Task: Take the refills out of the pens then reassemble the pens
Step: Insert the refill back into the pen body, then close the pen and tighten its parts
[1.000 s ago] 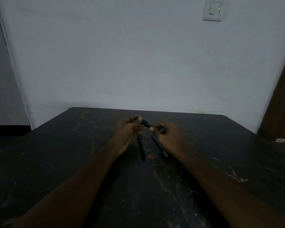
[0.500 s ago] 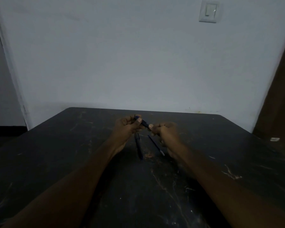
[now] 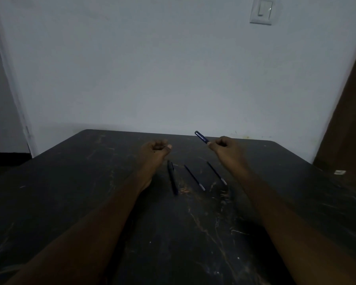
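Note:
My right hand (image 3: 226,148) is raised over the far side of the dark table (image 3: 90,202) and grips a dark blue pen barrel (image 3: 201,137), which sticks up and to the left from the fingers. My left hand (image 3: 155,149) is curled into a fist at the same height, well apart from the right; anything inside it is hidden. Between the forearms a whole dark pen (image 3: 172,177) lies on the table. To its right lie two thin refills, one in the middle (image 3: 194,177) and one nearer my right wrist (image 3: 216,173).
A white wall rises right behind the table, with a light switch (image 3: 261,10) at upper right. A brown door (image 3: 349,112) stands at the right edge. A small white object (image 3: 340,172) lies beyond the table's right side.
My hands were together on one pen; now they have pulled apart, the barrel staying in the right hand. A second refill now shows on the table by my right wrist.

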